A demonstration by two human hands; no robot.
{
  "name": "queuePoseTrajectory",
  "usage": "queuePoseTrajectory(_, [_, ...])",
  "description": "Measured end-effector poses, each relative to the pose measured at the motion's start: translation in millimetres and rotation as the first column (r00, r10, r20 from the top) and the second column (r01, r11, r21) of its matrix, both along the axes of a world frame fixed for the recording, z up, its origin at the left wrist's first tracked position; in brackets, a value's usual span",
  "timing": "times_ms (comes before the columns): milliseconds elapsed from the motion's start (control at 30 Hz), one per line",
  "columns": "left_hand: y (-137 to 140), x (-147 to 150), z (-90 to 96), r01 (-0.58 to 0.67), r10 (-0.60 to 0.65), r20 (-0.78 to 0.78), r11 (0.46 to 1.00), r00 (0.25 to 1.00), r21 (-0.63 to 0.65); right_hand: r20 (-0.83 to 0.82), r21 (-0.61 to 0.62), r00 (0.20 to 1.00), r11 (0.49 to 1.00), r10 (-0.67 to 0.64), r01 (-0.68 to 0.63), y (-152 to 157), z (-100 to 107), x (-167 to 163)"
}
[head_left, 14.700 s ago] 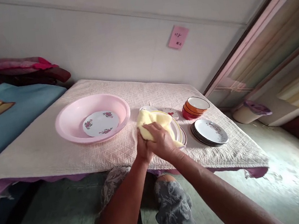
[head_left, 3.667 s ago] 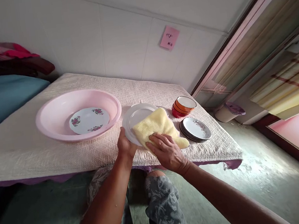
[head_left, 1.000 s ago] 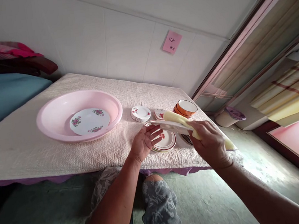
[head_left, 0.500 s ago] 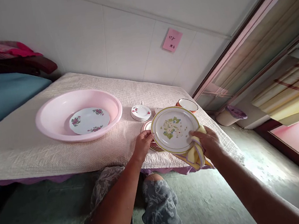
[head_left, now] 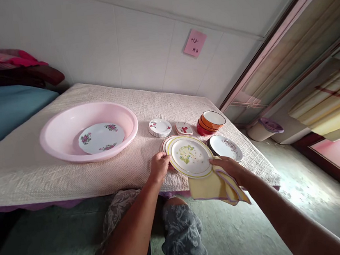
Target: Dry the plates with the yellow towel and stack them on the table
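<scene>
Two hands are on one plate (head_left: pixel 190 157), a cream one with a yellow-green rim and a leafy print, held face up and almost level just above a low pile of red-rimmed plates (head_left: pixel 164 144) at the near edge of the table (head_left: pixel 24 178). The left hand (head_left: pixel 160 166) pinches the plate's left rim with curled fingers; the right hand (head_left: pixel 229 168) grips the right rim, and a yellow cloth (head_left: pixel 214 188) hangs from that same hand, drooping below the table edge. The plate's face looks clean and dry, so the wiping of this one seems finished, and it looks close to being set down on the pile. Further back stand a small stack of flowered saucers (head_left: pixel 159 127), a small red-patterned dish (head_left: pixel 184 128), nested orange bowls (head_left: pixel 211 121) and a stack of white plates (head_left: pixel 225 148) just right of the held plate; whether those have been wiped cannot be told. One flowered plate (head_left: pixel 101 137) lies alone in the pink basin (head_left: pixel 53 135), well apart from the hands, and I would judge it the piece left to handle. By that reckoning the work is well along, with at least the basin's plate remaining.
</scene>
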State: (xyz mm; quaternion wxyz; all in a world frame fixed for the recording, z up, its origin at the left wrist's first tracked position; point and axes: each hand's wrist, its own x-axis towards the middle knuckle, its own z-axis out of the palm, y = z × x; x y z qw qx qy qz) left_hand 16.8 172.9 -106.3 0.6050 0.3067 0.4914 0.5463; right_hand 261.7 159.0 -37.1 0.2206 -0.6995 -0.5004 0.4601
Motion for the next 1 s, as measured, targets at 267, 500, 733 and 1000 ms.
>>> queuePoseTrajectory(267, [4.7,-4.1,-3.0,-0.117,0.115,-0.038,0.993,0.993,-0.030,-0.049,-0.114,0.999,0.993,-0.015,0.009,-5.5,-14.8,27.1])
queuePoseTrajectory(500, [6.8,-0.7,-8.0,-0.136,0.135,-0.095,0.991,0.986,-0.010,0.052,-0.054,0.995,0.995,0.090,-0.087,1.6,-35.2,23.3])
queuePoseTrajectory(733, [6.7,0.8,-8.6,-0.081,0.080,-0.163,0.997,0.983,-0.001,0.186,0.017,0.974,0.991,0.131,-0.136,4.9,-40.5,16.4])
queuePoseTrajectory(1000, [5.5,0.8,-3.9,-0.003,-0.010,-0.340,0.999,0.940,-0.037,0.271,0.056,0.949,0.982,0.158,-0.179,8.0,-44.5,6.9])
